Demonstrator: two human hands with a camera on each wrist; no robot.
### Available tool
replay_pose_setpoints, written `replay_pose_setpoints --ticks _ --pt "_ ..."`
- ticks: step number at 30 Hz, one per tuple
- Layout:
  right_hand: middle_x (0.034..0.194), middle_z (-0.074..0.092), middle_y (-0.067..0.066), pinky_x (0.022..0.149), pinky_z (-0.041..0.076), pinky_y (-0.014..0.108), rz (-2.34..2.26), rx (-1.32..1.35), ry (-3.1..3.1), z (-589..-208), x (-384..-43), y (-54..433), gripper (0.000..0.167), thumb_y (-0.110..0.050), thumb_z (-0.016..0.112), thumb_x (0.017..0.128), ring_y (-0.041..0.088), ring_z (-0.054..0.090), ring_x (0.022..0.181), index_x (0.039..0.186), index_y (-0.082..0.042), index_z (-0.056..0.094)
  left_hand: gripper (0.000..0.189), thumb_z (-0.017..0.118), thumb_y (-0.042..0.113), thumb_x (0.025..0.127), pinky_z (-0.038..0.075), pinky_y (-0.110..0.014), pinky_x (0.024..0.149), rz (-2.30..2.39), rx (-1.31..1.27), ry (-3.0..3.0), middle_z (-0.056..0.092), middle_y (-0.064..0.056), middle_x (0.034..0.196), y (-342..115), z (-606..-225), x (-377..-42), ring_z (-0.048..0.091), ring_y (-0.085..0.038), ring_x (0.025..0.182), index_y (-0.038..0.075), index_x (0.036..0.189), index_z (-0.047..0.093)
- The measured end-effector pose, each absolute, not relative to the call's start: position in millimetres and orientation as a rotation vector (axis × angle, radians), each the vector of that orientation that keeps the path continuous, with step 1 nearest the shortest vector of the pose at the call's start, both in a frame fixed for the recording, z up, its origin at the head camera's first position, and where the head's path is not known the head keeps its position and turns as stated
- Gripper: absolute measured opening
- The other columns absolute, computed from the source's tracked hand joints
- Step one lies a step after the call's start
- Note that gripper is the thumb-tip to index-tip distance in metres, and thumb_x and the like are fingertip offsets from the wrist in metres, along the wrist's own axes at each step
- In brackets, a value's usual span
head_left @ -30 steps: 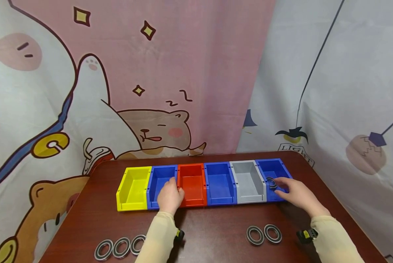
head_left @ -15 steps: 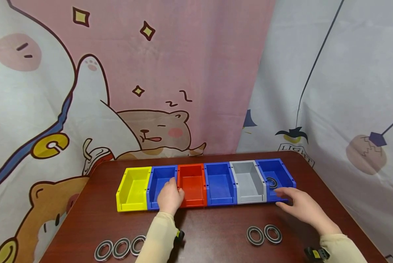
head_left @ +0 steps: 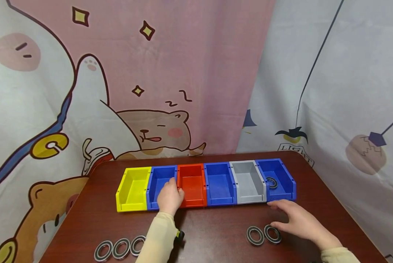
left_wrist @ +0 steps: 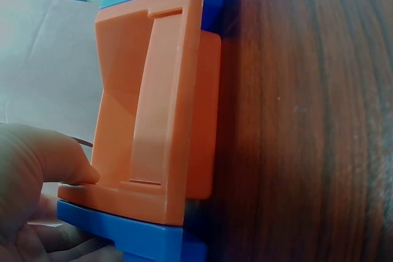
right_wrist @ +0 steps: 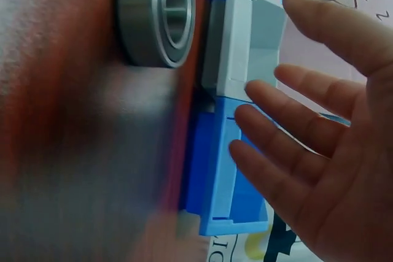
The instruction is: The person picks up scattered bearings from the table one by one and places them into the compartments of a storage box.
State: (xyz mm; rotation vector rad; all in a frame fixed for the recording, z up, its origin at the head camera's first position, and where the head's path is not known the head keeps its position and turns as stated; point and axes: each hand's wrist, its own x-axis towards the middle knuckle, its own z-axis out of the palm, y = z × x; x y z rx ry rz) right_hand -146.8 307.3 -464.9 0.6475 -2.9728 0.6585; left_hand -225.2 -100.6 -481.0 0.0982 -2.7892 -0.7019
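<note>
Three steel bearings (head_left: 113, 249) sit at the lower left of the frame, the last one partly behind the left sleeve (head_left: 158, 237), and at lower right two loose rings (head_left: 266, 235) lie side by side on the brown table (head_left: 216, 233). Right above that pair hangs the right hand (head_left: 298, 221), fingers spread wide, holding nothing; its thumb overlaps the right-hand ring in the head view, yet the right wrist view shows a gap. Reaching for another ring looks like the step in hand, and the next move seems to call for lowering the hand and closing thumb and fingers on that rim. Up at centre, the left hand (head_left: 170, 197) pinches the wall between the red bin (head_left: 191, 190) and the blue bin (head_left: 163, 174) beside it, perhaps steadying the row. Over to the rightmost bin (head_left: 276, 168), and there's one bearing (head_left: 275, 183) inside, by its left wall: early going, by the look of it! No brand reads on rings or bins, but beyond, right of centre, the curtain (head_left: 216, 73) spells "LIGHT" (head_left: 290, 147) in capitals, and Z-like squiggles (head_left: 185, 95) float above a sleeping bear (head_left: 163, 128).
</note>
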Motion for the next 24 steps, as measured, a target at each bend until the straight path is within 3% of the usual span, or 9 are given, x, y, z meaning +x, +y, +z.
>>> replay_pose_setpoints --ticks 5,12,24 --pt "0.119 0.064 0.002 0.087 0.052 0.052 0.615 0.731 -3.046 -471.6 -141.9 304.1 0.067 -0.055 0.08 0.074 0.028 0.06 0.109 0.124 -0.012 0.065 0.04 0.07 0.018 0.086 0.056 -0.052 0.068 -0.697 0.105 -2.803 0.066 -0.021 0.098 -101.0 -481.2 -224.9 0.066 -0.036 0.081 -0.004 0.118 0.061" --pt "0.114 0.061 -0.007 0.083 0.055 0.045 0.606 0.826 -3.101 -478.6 -135.4 299.2 0.069 -0.059 0.079 0.073 0.018 0.058 0.104 0.125 -0.018 0.065 0.04 0.07 0.018 0.086 0.056 -0.051 0.066 -0.695 0.107 -2.814 0.066 -0.02 0.097 -100.0 -481.8 -226.5 0.066 -0.036 0.08 -0.004 0.119 0.06" --pt "0.104 0.057 -0.011 0.076 0.054 0.038 0.508 0.846 -3.116 -491.9 -128.8 297.5 0.054 -0.043 0.087 0.069 0.01 0.053 0.093 0.115 -0.022 0.068 0.039 0.07 0.017 0.085 0.055 -0.052 0.064 -0.692 0.112 -2.794 0.066 -0.02 0.094 -99.5 -480.5 -224.6 0.065 -0.036 0.078 -0.004 0.117 0.061"
